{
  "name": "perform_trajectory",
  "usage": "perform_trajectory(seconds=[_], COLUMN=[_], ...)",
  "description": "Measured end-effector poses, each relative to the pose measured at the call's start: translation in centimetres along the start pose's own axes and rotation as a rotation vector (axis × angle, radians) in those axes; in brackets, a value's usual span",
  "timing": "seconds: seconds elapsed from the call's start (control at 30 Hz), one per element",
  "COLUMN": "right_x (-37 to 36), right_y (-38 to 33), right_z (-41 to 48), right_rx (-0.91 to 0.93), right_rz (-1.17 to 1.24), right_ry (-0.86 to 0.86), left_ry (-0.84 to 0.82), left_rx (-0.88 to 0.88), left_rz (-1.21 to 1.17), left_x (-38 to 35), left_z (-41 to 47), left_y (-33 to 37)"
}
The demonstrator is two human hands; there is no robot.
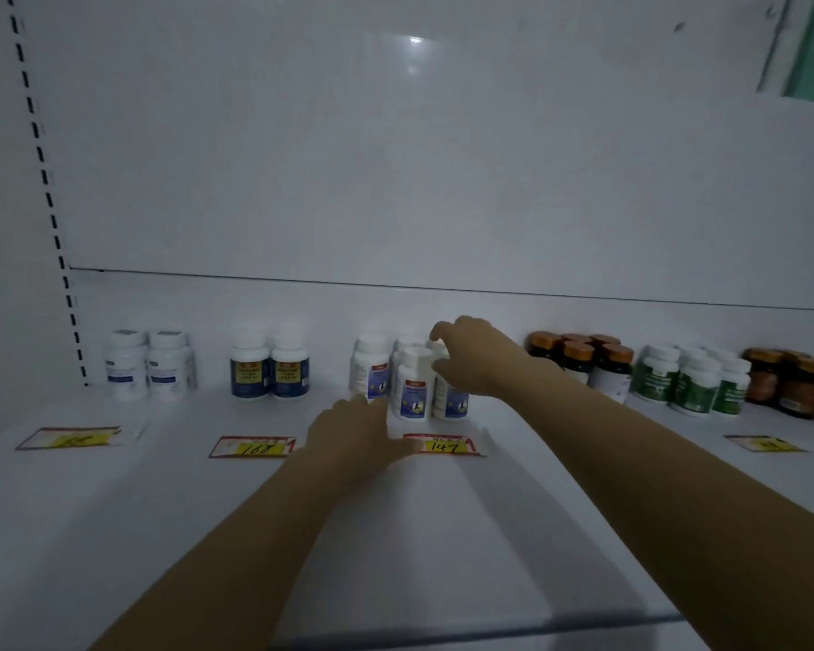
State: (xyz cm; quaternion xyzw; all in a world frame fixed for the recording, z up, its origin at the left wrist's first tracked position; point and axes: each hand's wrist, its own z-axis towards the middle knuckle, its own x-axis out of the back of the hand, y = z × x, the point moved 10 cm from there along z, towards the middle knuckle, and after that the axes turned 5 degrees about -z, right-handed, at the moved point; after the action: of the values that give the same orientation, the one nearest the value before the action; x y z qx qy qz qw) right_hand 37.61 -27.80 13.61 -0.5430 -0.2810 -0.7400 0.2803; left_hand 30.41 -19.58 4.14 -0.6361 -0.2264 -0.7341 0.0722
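A cluster of white bottles with blue-and-white labels stands mid-shelf. My right hand [473,357] reaches in from the right, its fingers and thumb curled round the upper part of the rightmost bottle [449,401] of that cluster. The front bottle [413,390] stands just left of it, upright. My left hand [351,427] lies low on the shelf with its fingers stretched toward the foot of the front bottle; whether they touch it I cannot tell. Another bottle of the cluster [369,368] stands behind the left fingertips.
On the white shelf [395,533], two white bottles [149,364] stand far left and two dark-blue-labelled ones [270,368] beside them. Right of my arm are brown bottles with orange caps [583,359], green-labelled bottles [696,380] and amber jars [788,382]. Price tags [442,445] lie along the front.
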Motion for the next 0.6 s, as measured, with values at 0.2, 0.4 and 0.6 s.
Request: perform_trajectory(seconds=[0.2,0.4,0.6], right_x=[-1.5,-3.3,-3.3], right_y=[-2.1,-2.7,-3.1], right_z=[2.5,3.3,3.5], right_rx=[0.146,0.153,0.147], right_rz=[-0.090,-0.078,0.036], right_ry=[0.068,0.079,0.100], left_ry=[-0.034,-0.096,-0.083], left_rx=[0.091,0.112,0.106], left_rz=[-0.048,0.000,-0.014], left_x=[-2.7,-3.7,-3.8], left_z=[-0.6,-0.8,-0.7], left_y=[0.0,-0.2,-0.3])
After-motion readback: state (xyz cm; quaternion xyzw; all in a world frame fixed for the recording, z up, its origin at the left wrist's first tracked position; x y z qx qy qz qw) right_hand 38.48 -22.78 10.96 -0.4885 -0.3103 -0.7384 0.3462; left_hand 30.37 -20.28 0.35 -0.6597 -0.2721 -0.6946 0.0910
